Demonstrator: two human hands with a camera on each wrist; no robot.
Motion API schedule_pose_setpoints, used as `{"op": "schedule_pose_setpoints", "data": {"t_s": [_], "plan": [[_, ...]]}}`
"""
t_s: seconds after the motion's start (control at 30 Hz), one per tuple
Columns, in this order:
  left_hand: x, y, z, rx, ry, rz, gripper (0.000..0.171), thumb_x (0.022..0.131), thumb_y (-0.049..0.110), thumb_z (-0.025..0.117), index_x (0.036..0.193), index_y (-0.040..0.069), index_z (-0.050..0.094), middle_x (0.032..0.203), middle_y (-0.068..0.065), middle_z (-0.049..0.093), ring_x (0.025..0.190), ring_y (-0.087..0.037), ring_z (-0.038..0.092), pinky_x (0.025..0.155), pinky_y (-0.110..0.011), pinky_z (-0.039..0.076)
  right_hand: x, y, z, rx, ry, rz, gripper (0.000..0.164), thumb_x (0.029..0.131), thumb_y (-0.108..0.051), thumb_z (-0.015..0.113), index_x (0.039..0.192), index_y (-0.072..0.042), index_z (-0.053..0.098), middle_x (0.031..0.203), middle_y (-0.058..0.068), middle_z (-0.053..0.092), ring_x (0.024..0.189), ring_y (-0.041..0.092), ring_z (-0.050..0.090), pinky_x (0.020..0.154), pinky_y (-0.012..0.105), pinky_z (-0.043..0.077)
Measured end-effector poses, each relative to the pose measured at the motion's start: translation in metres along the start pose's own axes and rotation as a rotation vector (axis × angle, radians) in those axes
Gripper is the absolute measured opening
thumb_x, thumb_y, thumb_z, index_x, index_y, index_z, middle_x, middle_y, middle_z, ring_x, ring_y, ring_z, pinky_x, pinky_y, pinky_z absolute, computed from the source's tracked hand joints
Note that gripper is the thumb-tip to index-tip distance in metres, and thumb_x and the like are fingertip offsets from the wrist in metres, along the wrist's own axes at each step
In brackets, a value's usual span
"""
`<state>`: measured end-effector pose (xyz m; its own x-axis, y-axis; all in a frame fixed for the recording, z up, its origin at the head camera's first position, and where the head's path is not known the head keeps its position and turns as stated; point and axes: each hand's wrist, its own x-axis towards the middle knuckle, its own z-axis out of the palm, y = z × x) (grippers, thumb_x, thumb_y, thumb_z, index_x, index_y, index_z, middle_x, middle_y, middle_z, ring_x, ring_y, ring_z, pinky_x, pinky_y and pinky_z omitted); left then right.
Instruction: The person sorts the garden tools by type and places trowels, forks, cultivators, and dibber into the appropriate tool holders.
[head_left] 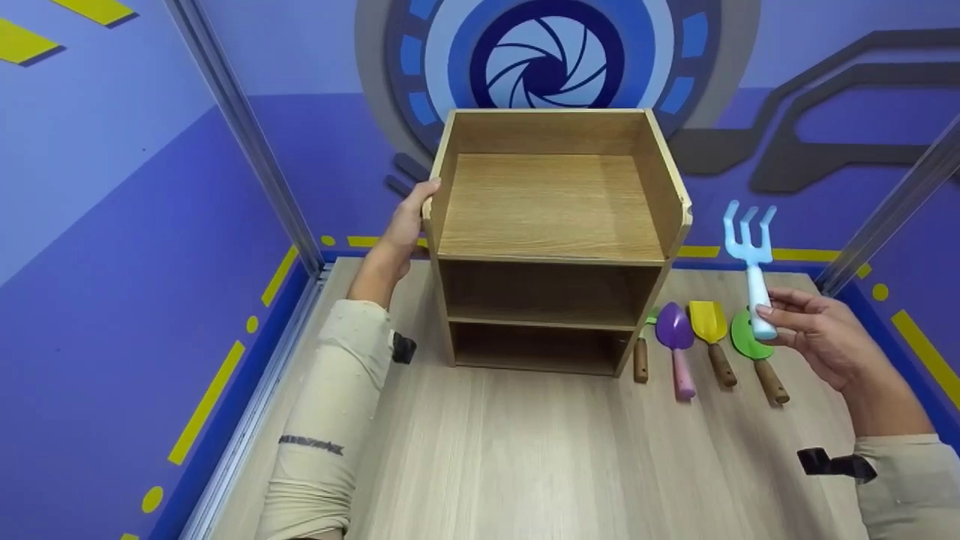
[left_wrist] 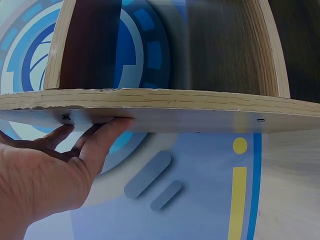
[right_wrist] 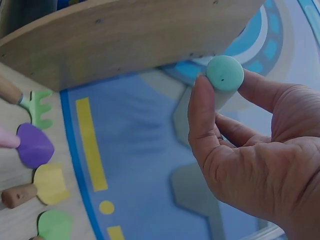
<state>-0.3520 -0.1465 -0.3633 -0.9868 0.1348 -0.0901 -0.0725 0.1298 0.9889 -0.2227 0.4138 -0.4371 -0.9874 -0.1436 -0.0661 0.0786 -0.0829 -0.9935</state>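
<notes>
My right hand pinches the handle of a light blue toy garden fork, raised with its three tines upward. In the right wrist view, the round end of the fork's handle shows between thumb and fingers. My left hand rests against the outer left side of a wooden shelf unit. From the left wrist, its extended fingers touch the shelf's side panel; some fingertips are hidden. Below the fork, a green shovel with a brown handle lies on the table.
Between the shelf and the green shovel lie a yellow shovel, a purple trowel with a pink handle, and a green rake partly behind the shelf in the head view. Blue patterned walls enclose the wooden table.
</notes>
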Motion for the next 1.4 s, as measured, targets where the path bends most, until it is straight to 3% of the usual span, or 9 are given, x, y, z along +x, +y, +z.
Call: {"op": "schedule_pose_setpoints", "data": {"t_s": [0.23, 0.8, 0.9, 1.13, 1.4], "plan": [[-0.001, -0.001, 0.0, 0.008, -0.01, 0.021, 0.076, 0.102, 0.064, 0.038, 0.166, 0.023, 0.039, 0.172, -0.005, 0.032, 0.158, -0.029, 0.028, 0.132, -0.061, 0.014, 0.001, -0.009, 0.017, -0.021, -0.002, -0.025, 0.032, 0.107, 0.0, 0.058, 0.124, -0.022, 0.074, 0.11, -0.004, 0.071, 0.096, 0.01, 0.069, 0.078, 0.026, 0.064], [0.001, 0.0, 0.001, -0.009, -0.005, -0.003, 0.076, 0.101, 0.065, 0.042, 0.167, 0.03, 0.035, 0.173, -0.007, 0.033, 0.155, -0.036, 0.036, 0.123, -0.066, 0.032, 0.0, -0.032, 0.051, -0.075, -0.039, -0.109, 0.035, 0.106, 0.002, 0.057, 0.131, -0.02, 0.07, 0.114, -0.001, 0.07, 0.094, 0.011, 0.071, 0.078, 0.022, 0.062], [0.001, 0.0, 0.001, 0.0, -0.005, 0.0, 0.075, 0.101, 0.064, 0.041, 0.168, 0.031, 0.034, 0.174, -0.006, 0.031, 0.155, -0.035, 0.035, 0.123, -0.065, 0.032, -0.001, -0.038, 0.057, -0.095, -0.037, -0.134, 0.036, 0.106, 0.003, 0.057, 0.132, -0.02, 0.069, 0.115, -0.001, 0.069, 0.096, 0.011, 0.07, 0.079, 0.021, 0.062], [0.0, -0.002, -0.002, -0.024, -0.002, 0.001, 0.076, 0.1, 0.065, 0.043, 0.163, 0.023, 0.042, 0.162, -0.012, 0.045, 0.146, -0.034, 0.044, 0.121, -0.063, 0.036, -0.001, -0.051, 0.069, -0.092, -0.058, -0.189, 0.039, 0.105, 0.006, 0.055, 0.134, -0.017, 0.069, 0.115, 0.001, 0.068, 0.096, 0.011, 0.069, 0.078, 0.022, 0.062], [0.001, -0.003, -0.002, -0.006, -0.011, 0.025, 0.072, 0.102, 0.063, 0.04, 0.165, 0.029, 0.04, 0.17, -0.005, 0.037, 0.152, -0.031, 0.039, 0.125, -0.063, 0.029, -0.002, -0.062, 0.077, -0.084, -0.079, -0.247, 0.041, 0.104, 0.01, 0.053, 0.136, -0.011, 0.069, 0.114, 0.003, 0.069, 0.095, 0.013, 0.069, 0.078, 0.022, 0.062]]}}
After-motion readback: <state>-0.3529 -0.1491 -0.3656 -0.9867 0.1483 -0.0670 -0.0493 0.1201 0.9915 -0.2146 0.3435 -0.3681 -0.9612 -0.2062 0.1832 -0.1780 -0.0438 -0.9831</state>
